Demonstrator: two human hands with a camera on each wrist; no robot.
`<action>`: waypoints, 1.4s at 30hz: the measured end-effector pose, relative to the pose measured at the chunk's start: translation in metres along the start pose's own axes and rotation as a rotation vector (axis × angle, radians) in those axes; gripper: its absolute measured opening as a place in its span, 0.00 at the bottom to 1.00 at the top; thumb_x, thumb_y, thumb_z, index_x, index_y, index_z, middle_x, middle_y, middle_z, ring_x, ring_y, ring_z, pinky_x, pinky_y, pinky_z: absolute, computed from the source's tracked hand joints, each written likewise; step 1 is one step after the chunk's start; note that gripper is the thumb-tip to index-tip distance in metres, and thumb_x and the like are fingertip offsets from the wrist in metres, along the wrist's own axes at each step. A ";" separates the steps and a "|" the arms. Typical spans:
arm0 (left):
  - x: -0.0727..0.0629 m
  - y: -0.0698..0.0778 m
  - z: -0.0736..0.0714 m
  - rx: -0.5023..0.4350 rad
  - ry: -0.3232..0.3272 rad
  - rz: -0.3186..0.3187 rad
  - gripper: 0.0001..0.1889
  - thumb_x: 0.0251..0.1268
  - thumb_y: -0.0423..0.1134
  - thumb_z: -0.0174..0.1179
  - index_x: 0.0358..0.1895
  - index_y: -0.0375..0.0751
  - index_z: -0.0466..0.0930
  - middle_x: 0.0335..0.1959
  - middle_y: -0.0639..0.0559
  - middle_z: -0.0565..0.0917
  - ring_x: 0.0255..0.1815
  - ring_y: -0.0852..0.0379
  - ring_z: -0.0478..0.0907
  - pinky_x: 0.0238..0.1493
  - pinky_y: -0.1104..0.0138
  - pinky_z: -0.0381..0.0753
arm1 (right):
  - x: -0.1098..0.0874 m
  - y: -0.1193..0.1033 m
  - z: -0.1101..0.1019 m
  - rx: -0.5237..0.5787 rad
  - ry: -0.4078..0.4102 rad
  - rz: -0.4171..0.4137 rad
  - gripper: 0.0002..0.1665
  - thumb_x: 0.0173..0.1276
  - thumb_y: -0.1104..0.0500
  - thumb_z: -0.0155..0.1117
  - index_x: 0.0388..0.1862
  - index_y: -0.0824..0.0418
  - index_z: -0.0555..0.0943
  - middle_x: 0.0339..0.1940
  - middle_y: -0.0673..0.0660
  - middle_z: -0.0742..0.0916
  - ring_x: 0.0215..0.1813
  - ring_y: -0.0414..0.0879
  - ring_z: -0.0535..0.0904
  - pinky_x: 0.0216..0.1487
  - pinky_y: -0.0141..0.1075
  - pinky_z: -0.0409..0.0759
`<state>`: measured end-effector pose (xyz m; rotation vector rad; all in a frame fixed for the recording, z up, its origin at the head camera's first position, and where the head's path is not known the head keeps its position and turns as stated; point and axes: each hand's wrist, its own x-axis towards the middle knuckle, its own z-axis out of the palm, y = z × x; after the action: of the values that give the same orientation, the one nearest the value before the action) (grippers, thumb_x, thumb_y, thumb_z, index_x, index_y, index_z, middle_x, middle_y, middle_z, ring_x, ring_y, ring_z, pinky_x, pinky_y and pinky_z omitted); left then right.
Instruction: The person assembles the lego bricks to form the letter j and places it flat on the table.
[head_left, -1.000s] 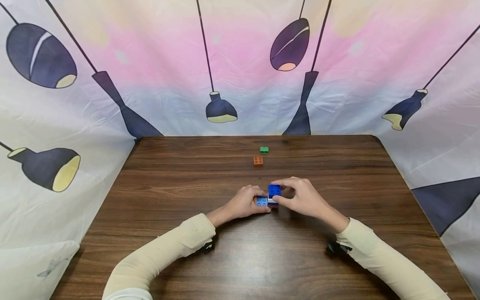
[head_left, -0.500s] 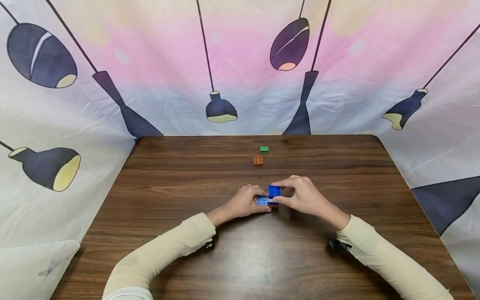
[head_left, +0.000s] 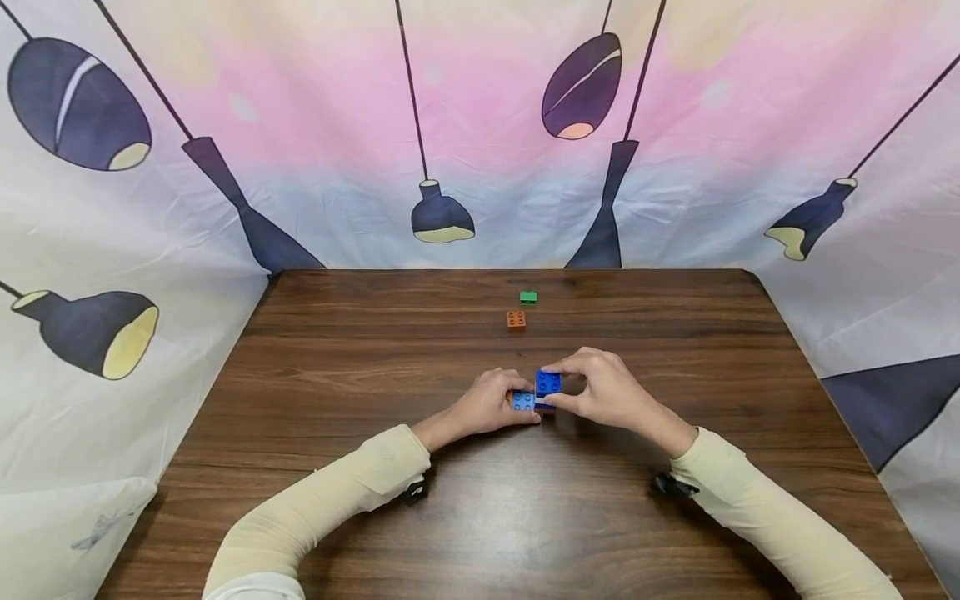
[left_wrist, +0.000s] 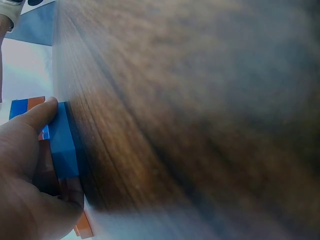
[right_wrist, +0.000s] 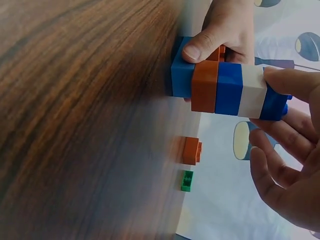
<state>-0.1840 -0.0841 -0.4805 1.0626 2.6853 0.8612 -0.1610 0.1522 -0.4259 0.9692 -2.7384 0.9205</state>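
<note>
A stack of toy building bricks stands on the table between both hands. In the right wrist view, a light blue brick (right_wrist: 181,77) lies at its base, then an orange brick (right_wrist: 204,87), a blue brick (right_wrist: 229,90), a white brick (right_wrist: 252,94) and a dark blue brick (right_wrist: 275,103) on top. My left hand (head_left: 489,405) grips the light blue base between thumb and fingers. With thumb and fingers, my right hand (head_left: 609,390) pinches the dark blue top brick, which sits right against the white one. Another orange brick (right_wrist: 221,53) shows partly behind my left thumb.
Farther back on the brown wooden table (head_left: 360,358) lie a loose orange brick (head_left: 516,321) and a small green brick (head_left: 528,297). A fabric backdrop (head_left: 495,108) printed with lamps surrounds the table's back and sides.
Both hands keep their hold. My right hand's knuckles have lifted slightly, and less of the white brick shows under the dark blue one in the head view.
</note>
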 end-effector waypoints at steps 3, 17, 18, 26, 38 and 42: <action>-0.001 0.000 0.001 -0.002 0.001 0.000 0.25 0.62 0.52 0.73 0.56 0.41 0.87 0.44 0.50 0.87 0.38 0.60 0.77 0.39 0.68 0.76 | 0.000 0.000 0.001 0.013 -0.011 0.012 0.23 0.60 0.51 0.80 0.54 0.55 0.89 0.45 0.49 0.91 0.45 0.46 0.83 0.40 0.38 0.80; -0.003 0.000 0.001 -0.016 0.022 0.010 0.24 0.61 0.51 0.75 0.55 0.40 0.87 0.42 0.50 0.86 0.38 0.60 0.77 0.38 0.69 0.75 | 0.003 0.001 0.001 0.080 -0.074 0.033 0.23 0.62 0.53 0.79 0.55 0.57 0.86 0.46 0.51 0.90 0.42 0.43 0.86 0.40 0.41 0.85; -0.003 0.000 0.001 -0.015 0.023 0.012 0.24 0.60 0.51 0.75 0.55 0.40 0.87 0.42 0.50 0.86 0.38 0.60 0.77 0.38 0.69 0.75 | 0.003 0.001 0.001 0.082 -0.072 0.030 0.23 0.62 0.52 0.79 0.55 0.56 0.86 0.46 0.51 0.90 0.42 0.43 0.86 0.40 0.41 0.85; -0.003 0.000 0.001 -0.023 0.018 0.005 0.23 0.61 0.50 0.74 0.55 0.42 0.87 0.42 0.51 0.87 0.38 0.60 0.77 0.39 0.68 0.75 | 0.004 0.002 -0.007 0.126 -0.026 0.021 0.25 0.65 0.49 0.76 0.57 0.58 0.86 0.50 0.52 0.90 0.47 0.47 0.86 0.44 0.43 0.85; -0.001 0.001 0.000 -0.007 0.022 0.002 0.24 0.60 0.51 0.75 0.54 0.40 0.87 0.44 0.50 0.87 0.41 0.57 0.79 0.41 0.67 0.77 | 0.020 0.018 -0.016 0.147 0.060 0.072 0.21 0.68 0.48 0.73 0.55 0.57 0.87 0.48 0.53 0.90 0.45 0.43 0.86 0.43 0.41 0.84; 0.000 0.001 0.000 0.007 0.024 0.006 0.24 0.60 0.52 0.75 0.54 0.40 0.88 0.43 0.50 0.87 0.41 0.58 0.79 0.42 0.66 0.77 | 0.029 0.029 -0.014 0.155 0.077 0.086 0.21 0.68 0.48 0.73 0.56 0.57 0.87 0.48 0.54 0.90 0.46 0.45 0.86 0.44 0.43 0.84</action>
<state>-0.1831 -0.0837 -0.4800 1.0696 2.7079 0.8722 -0.2029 0.1624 -0.4215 0.8244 -2.6959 1.1735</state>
